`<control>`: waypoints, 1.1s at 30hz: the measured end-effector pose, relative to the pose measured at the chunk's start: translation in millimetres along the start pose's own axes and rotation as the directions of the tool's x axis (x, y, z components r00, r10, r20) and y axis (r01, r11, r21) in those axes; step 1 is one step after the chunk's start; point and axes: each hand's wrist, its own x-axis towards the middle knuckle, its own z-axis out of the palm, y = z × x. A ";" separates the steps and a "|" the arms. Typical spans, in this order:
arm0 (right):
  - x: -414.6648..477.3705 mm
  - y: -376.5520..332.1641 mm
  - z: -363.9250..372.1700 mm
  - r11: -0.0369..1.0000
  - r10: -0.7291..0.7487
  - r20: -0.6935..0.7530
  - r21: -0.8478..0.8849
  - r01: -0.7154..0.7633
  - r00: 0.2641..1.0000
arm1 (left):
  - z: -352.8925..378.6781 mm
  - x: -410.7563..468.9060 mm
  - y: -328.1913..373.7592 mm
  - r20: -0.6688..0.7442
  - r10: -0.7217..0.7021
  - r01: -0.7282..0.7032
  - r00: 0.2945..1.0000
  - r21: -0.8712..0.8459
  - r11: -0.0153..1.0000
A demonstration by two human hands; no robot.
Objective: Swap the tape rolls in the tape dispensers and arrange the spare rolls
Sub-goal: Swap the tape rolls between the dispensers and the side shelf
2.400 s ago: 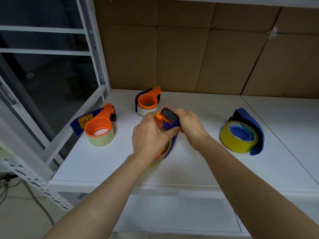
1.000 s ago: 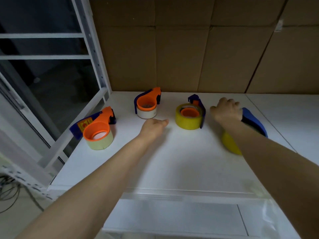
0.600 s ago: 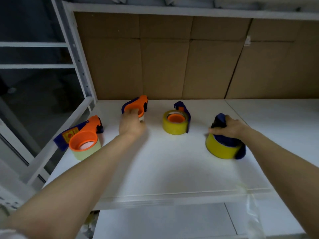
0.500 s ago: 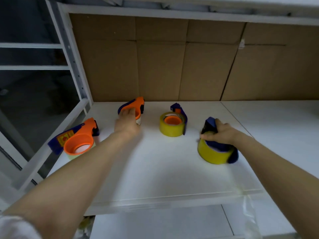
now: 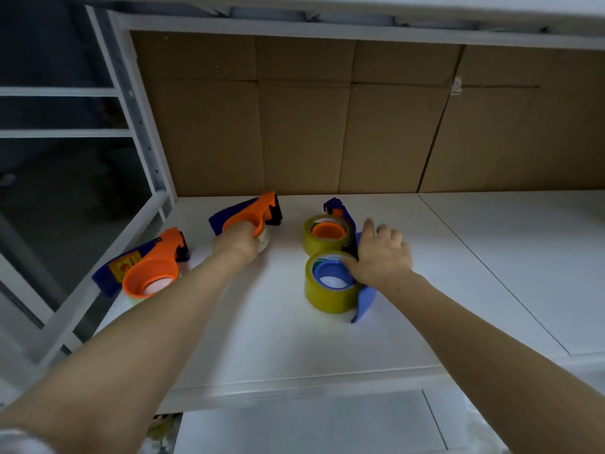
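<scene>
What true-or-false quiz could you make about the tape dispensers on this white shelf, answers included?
1. Four tape dispensers sit on the white shelf. True.
2. The left hand grips the orange-and-blue dispenser with the white roll. True.
3. The right hand hangs in the air, touching nothing. False: it rests on the blue dispenser with the yellow roll and blue hub.
4. Both yellow rolls have orange hubs. False: only the farther yellow roll in the dark-blue dispenser does; the nearer one's hub is blue.
5. A hand holds the orange dispenser at the far left. False: no hand touches it.
</scene>
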 end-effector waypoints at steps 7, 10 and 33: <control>14.1 -67.0 -18.7 0.477 -0.158 0.115 0.878 -0.026 0.981 | -25.2 -34.5 16.0 -0.016 -0.072 0.047 0.997 -0.604 0.795; 10.9 -83.4 -14.8 0.253 -0.168 0.160 0.961 -0.115 0.973 | -31.9 -44.0 10.4 0.044 -0.039 0.058 0.998 -0.650 0.757; 31.5 -3.4 -29.0 -0.462 0.098 0.297 0.859 -0.221 0.950 | -13.0 -22.0 -5.7 0.050 0.105 -0.111 0.993 0.669 0.735</control>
